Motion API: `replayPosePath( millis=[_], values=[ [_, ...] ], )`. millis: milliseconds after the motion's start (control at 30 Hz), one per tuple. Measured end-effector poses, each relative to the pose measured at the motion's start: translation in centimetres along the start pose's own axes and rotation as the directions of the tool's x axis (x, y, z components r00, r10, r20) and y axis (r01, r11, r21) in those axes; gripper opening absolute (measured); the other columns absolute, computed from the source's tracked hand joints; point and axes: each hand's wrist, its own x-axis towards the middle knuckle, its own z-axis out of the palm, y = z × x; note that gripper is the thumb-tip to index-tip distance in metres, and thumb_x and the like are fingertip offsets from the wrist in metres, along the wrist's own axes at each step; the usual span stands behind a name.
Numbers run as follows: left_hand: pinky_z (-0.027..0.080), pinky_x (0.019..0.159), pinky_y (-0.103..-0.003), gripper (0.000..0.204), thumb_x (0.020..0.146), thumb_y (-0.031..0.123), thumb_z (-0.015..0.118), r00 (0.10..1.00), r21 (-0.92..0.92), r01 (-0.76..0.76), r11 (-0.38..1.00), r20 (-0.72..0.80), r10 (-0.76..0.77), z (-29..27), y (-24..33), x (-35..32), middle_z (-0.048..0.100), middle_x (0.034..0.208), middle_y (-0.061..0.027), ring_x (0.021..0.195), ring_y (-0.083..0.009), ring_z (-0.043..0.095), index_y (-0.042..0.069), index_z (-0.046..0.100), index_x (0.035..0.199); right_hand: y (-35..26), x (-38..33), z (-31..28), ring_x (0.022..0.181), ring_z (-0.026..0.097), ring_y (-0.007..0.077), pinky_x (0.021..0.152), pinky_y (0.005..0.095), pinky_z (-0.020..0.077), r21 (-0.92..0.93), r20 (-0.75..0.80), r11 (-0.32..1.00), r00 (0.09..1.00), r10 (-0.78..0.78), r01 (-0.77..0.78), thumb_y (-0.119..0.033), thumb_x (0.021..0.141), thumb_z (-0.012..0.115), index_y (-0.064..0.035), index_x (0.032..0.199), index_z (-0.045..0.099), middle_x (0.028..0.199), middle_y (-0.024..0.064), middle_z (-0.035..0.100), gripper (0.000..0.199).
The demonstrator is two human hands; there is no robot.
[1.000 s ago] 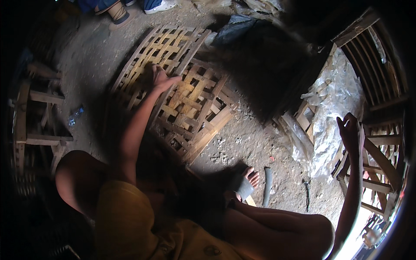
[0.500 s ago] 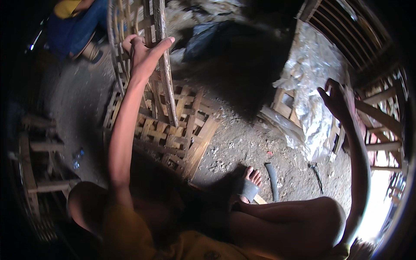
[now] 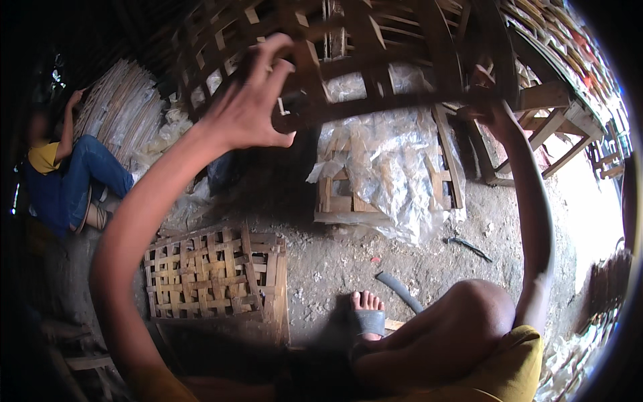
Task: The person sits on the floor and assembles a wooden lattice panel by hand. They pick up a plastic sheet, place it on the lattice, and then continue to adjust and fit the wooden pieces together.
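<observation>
A slatted, woven bamboo panel (image 3: 311, 70) is raised in front of me, its near edge bar crossing the view. My left hand (image 3: 248, 107) is at the panel's left end, thumb below and curled fingers above the edge bar. At the other end, my right hand (image 3: 491, 110) has its fingers round the panel's edge, partly in shadow. Below to the left, another woven panel (image 3: 201, 275) lies on the floor. Beyond the raised panel, crumpled clear plastic sheet (image 3: 395, 161) covers a wooden-framed panel.
A person (image 3: 74, 161) in jeans sits at the far left, a hand on a stack of woven panels (image 3: 124, 100). Wooden frames (image 3: 559, 124) stand at the right. A curved grey strip (image 3: 398, 291) and a dark cord (image 3: 469, 249) lie on the dirt floor near my sandalled foot (image 3: 368, 318).
My view has turned left and up. The panel that stood upright at my left hand is now raised across the front. My right hand, free before, has come to its right end.
</observation>
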Motion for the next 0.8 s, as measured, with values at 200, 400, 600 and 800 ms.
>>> replayPosePath(
  millis=[200, 400, 600, 800],
  values=[
    [0.016, 0.13, -0.057, 0.09, 0.061, 0.048, 0.088, 0.617, 0.168, -0.731, 0.662, 0.577, 0.535, 2.1, -4.0, 4.9, 0.027, 0.162, -0.0128, 0.153, -0.0367, 0.022, 0.005, 0.056, 0.134, 1.3, -6.2, 1.5, 0.098, 0.07, 0.022, 0.06, 0.0247, 0.0492, 0.315, 0.216, 0.925, 0.933, -0.288, 0.212, -0.066, 0.106, 0.028, -0.0028, 0.144, 0.053, 0.113, 0.0179, 0.071, 0.078],
    [0.019, 0.13, -0.056, 0.079, 0.061, 0.045, 0.082, 0.367, 0.037, -0.906, 0.421, 0.562, 0.741, 6.2, -1.8, 8.0, 0.026, 0.163, -0.01, 0.153, -0.0359, 0.023, 0.014, 0.061, 0.131, -3.8, -13.2, 0.3, 0.098, 0.07, 0.0221, 0.064, 0.0235, 0.0502, 0.415, 0.481, 0.906, 0.866, -0.136, -0.088, -0.075, 0.101, 0.024, 0.0006, 0.15, 0.047, 0.114, 0.0153, 0.071, 0.093],
    [0.02, 0.129, -0.059, 0.067, 0.066, 0.042, 0.082, 0.288, -0.072, -0.91, 0.408, 0.598, 0.748, 7.0, -2.7, 6.8, 0.031, 0.157, -0.0114, 0.155, -0.0331, 0.023, 0.014, 0.061, 0.124, -0.7, -15.2, 4.5, 0.088, 0.07, 0.0125, 0.076, 0.0287, 0.0576, -0.169, 0.171, 0.985, 0.985, -0.014, 0.043, -0.028, 0.098, 0.073, 0.0024, 0.134, 0.06, 0.104, 0.0076, 0.072, 0.049],
    [0.023, 0.128, -0.058, 0.093, 0.048, 0.023, 0.085, 0.543, -0.09, -0.761, 0.643, 0.455, 0.706, 6.5, -5.6, 6.2, 0.027, 0.165, -0.0156, 0.156, -0.0369, 0.023, 0.017, 0.045, 0.132, 1.8, -14.8, 5.2, 0.075, 0.066, 0.0072, 0.065, 0.0267, 0.0532, -0.121, 0.055, 0.993, 0.998, -0.001, 0.007, -0.032, 0.098, 0.072, -0.0028, 0.107, 0.067, 0.086, 0.0005, 0.069, 0.031]
  ],
)
